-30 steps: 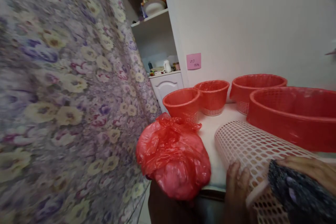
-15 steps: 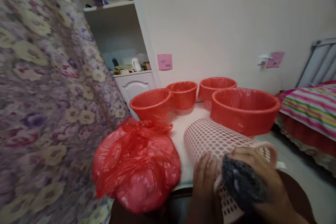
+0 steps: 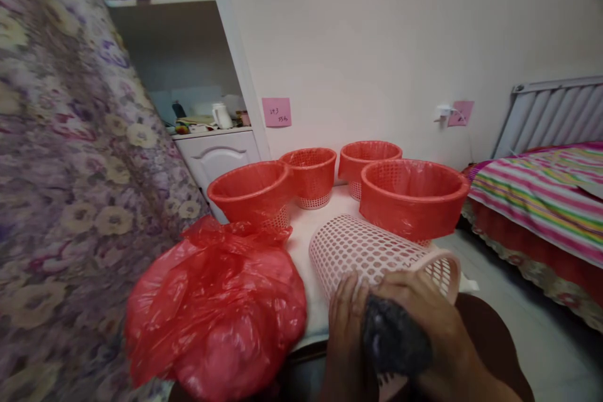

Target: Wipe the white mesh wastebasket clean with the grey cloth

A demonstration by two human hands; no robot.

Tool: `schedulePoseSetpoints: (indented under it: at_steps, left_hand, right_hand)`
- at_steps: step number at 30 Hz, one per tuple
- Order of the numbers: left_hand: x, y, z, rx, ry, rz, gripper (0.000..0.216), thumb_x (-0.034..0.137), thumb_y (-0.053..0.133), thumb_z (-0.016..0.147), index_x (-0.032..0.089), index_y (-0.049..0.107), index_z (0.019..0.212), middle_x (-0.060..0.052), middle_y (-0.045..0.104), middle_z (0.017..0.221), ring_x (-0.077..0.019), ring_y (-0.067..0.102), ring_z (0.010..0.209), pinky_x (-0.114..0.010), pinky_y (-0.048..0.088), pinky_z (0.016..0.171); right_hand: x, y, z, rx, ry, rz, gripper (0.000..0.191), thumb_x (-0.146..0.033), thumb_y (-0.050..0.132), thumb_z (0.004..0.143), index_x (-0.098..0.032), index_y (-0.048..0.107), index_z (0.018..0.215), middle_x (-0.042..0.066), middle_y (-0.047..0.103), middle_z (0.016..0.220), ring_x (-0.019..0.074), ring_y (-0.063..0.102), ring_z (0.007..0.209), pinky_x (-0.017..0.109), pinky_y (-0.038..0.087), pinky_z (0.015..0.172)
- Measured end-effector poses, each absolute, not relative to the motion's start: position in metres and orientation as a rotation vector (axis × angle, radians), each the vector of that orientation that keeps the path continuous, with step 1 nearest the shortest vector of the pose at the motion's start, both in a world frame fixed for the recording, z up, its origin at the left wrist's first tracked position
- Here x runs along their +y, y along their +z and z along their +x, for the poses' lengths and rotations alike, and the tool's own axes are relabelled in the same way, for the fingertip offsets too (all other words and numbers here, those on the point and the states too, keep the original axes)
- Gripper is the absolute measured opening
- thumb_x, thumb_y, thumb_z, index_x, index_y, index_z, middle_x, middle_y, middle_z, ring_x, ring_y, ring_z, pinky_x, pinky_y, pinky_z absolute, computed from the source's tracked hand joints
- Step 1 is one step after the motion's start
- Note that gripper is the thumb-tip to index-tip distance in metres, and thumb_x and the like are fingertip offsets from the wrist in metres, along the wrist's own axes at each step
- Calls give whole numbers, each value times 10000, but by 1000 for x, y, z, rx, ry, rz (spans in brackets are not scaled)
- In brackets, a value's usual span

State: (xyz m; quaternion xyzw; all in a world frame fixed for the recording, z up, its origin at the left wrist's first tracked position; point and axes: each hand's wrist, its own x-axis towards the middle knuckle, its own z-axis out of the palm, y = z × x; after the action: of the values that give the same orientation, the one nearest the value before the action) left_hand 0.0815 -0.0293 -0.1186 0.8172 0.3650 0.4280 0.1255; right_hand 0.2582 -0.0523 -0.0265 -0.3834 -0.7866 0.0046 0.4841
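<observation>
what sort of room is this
Most likely a bedroom in a home: a bed with a striped cover stands at the right, a flowered curtain hangs at the left, and beside it are shelves with household bits.

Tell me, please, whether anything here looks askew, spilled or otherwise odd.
The pale mesh basket is the odd one: it lies on its side under both hands, with no red lining in sight, while four red-lined baskets behind it stand upright. That may just be from handling. Nothing looks spilled or broken.
</observation>
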Motion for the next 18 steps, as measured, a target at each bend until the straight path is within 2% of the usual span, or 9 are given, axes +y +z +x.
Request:
schedulePoseSetpoints:
  at_steps: [3,7,10,14,18]
  left_hand:
    - [-21,-116,84,1006,1316,2405,607,298,409,934,285,212,1508,-89,343,1551,-266,294,1434,-492,311,1161]
    - [-22,-102,73,941,1212,2475,559,292,399,942,271,275,1487,-98,345,1549,-272,294,1433,-525,317,1148]
    - [-25,-91,66,970,1174,2496,590,237,415,928,267,240,1491,-115,329,1552,-272,286,1436,-568,325,1124]
    - [-23,-81,61,1043,1227,2438,622,123,391,892,311,268,1472,-75,355,1539,-218,323,1418,-515,348,1126]
    - [-17,-74,53,1160,1252,2316,598,77,388,858,269,378,1425,-70,402,1510,-206,329,1413,-502,311,1150]
  right_hand:
    - [-54,-25,254,-1973,8,-840,323,-125,535,857,-198,563,1170,73,624,1047,206,585,936,336,465,777]
    - [-46,-39,288,-1778,24,-982,333,-179,599,826,-241,589,1153,52,648,1076,243,582,1018,402,409,915]
    - [-36,-61,317,-1446,275,-1117,391,-247,666,770,-247,613,1157,68,638,1182,285,582,1092,434,421,971]
    - [-28,-90,337,-887,547,-1240,485,-353,754,714,-197,628,1156,89,711,1095,293,668,945,416,537,844]
    - [-33,-99,342,-709,647,-1293,558,-406,826,639,-186,662,1125,83,724,1101,309,664,1003,383,549,847]
